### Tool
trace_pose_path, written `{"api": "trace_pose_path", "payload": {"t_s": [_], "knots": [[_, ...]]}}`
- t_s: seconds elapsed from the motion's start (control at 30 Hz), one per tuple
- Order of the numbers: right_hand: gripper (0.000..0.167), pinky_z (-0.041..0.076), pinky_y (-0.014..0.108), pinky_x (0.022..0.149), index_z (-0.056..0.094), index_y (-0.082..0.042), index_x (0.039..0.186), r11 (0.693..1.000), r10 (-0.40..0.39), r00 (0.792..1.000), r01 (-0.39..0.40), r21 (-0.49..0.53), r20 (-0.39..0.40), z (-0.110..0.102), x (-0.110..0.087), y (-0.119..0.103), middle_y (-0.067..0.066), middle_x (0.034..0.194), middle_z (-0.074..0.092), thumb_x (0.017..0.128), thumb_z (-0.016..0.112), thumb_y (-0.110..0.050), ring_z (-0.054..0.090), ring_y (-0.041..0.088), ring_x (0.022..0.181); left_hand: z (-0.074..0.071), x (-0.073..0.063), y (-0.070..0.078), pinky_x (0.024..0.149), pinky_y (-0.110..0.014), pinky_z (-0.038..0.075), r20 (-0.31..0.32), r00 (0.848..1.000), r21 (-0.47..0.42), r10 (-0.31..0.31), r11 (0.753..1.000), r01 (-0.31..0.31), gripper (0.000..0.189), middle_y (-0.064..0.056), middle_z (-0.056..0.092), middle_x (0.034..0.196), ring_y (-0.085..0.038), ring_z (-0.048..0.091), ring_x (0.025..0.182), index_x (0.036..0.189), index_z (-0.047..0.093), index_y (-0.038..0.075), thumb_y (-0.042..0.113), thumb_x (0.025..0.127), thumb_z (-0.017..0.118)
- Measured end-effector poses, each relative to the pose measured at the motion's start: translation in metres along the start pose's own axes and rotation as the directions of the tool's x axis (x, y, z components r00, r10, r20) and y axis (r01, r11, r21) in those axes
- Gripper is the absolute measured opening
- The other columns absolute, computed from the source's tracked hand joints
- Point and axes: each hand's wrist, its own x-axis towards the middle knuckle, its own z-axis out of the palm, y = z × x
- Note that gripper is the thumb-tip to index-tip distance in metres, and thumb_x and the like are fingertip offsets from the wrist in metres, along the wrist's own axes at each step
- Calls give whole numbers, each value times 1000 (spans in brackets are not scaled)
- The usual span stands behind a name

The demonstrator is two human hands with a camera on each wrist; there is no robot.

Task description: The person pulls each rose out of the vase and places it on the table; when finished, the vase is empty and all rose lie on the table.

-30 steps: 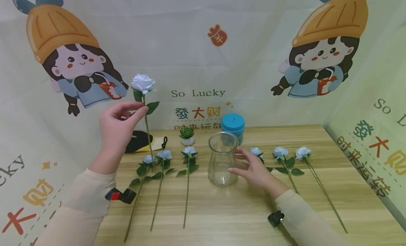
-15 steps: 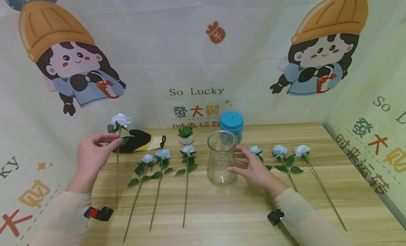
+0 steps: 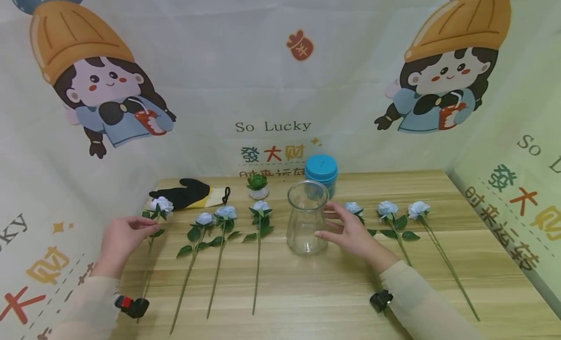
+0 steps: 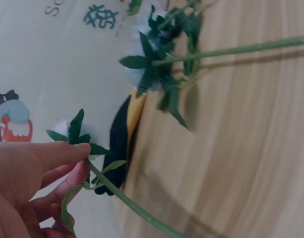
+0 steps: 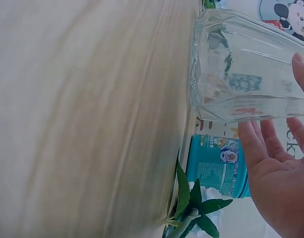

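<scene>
At the table's left side my left hand [image 3: 124,241] pinches the green stem of a pale blue artificial rose [image 3: 161,206] just under its bloom. In the left wrist view, the thumb lies over the rose stem [image 4: 137,210] with the fingers beneath. My right hand [image 3: 352,235] holds the side of a clear glass vase [image 3: 304,237], thumb in front and fingers at its right side. The vase stands upright with nothing in it. Beside the left hand, several similar roses [image 3: 225,213] lie with their blooms toward the back.
More roses [image 3: 387,210] lie right of the vase, one partly hidden by the right arm. Behind are a blue lidded jar [image 3: 322,169], a small potted succulent [image 3: 257,185] and a black-and-yellow glove [image 3: 188,194]. Printed cloth [image 3: 219,62] hangs around the wooden table [image 3: 280,301].
My left hand has carried the rose left and down, from upright above the glove to low over the table's left side. The right hand and vase have stayed put.
</scene>
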Motion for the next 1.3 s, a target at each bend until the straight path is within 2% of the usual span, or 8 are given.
{"api": "trace_pose_path", "payload": {"t_s": [0.13, 0.27, 0.47, 0.67, 0.93, 1.07, 1.2, 1.3], "knots": [[72, 52, 46, 109, 47, -7, 148, 1000, 15, 1000, -15, -12, 0, -1, 0, 1, 22, 145, 55, 88, 84, -18, 55, 44, 135, 10, -1, -10, 67, -31, 47, 2, 1000, 39, 6, 999, -6, 32, -17, 78, 103, -33, 68, 93, 105, 79, 7, 37, 93, 76], [73, 52, 45, 109, 46, -9, 149, 999, 36, 999, -36, -22, -1, -3, -1, 0, 21, 145, 55, 87, 85, -21, 55, 43, 135, 17, -3, -10, 66, -30, 45, 13, 1000, 33, 7, 999, -8, 30, -15, 78, 99, -27, 66, 87, 103, 79, 7, 34, 93, 77], [72, 51, 46, 109, 47, -7, 148, 999, 33, 999, -33, -18, -5, -5, -3, 0, 22, 145, 55, 88, 84, -18, 56, 44, 134, 28, -2, -17, 68, -30, 46, 22, 1000, 13, 17, 1000, -18, 27, -16, 78, 102, -29, 67, 90, 103, 79, 5, 30, 95, 75], [69, 51, 48, 110, 48, -7, 147, 999, 28, 1000, -29, -14, -7, -5, -3, 2, 22, 145, 55, 88, 84, -17, 56, 44, 135, 36, 0, -26, 68, -30, 47, 36, 999, -9, -20, 1000, 21, 27, -15, 76, 101, -26, 65, 88, 105, 78, 5, 30, 96, 74], [70, 51, 46, 110, 47, -6, 147, 999, 30, 1000, -30, -23, 2, -7, -2, -1, 22, 145, 54, 88, 84, -17, 55, 44, 135, 40, 0, -30, 75, -38, 49, 49, 999, 1, -9, 1000, 9, 26, -18, 76, 107, -36, 67, 100, 107, 78, 6, 29, 95, 75], [79, 50, 47, 111, 40, -5, 153, 997, 68, 997, -67, -48, 34, -11, -4, -4, 24, 151, 48, 88, 84, -19, 52, 46, 138, 41, 0, -31, 77, -40, 50, 47, 999, -1, 5, 1000, -5, 24, -19, 76, 109, -38, 67, 102, 107, 78, 6, 27, 94, 76], [91, 45, 52, 115, 28, -4, 160, 991, 114, 990, -108, -72, 83, -19, -8, -7, 24, 159, 40, 89, 83, -19, 48, 46, 142, 40, -2, -32, 74, -36, 49, 33, 999, 13, 1, 1000, -1, 25, -19, 76, 109, -36, 69, 99, 107, 77, 6, 27, 92, 78], [87, 41, 55, 118, 28, -5, 161, 992, 100, 988, -89, -94, 116, -31, -12, -8, 22, 162, 36, 92, 80, -15, 45, 46, 144, 37, -3, -30, 72, -33, 47, 29, 999, 26, -16, 1000, 16, 28, -19, 76, 109, -34, 69, 98, 109, 76, 6, 28, 92, 78]]}}
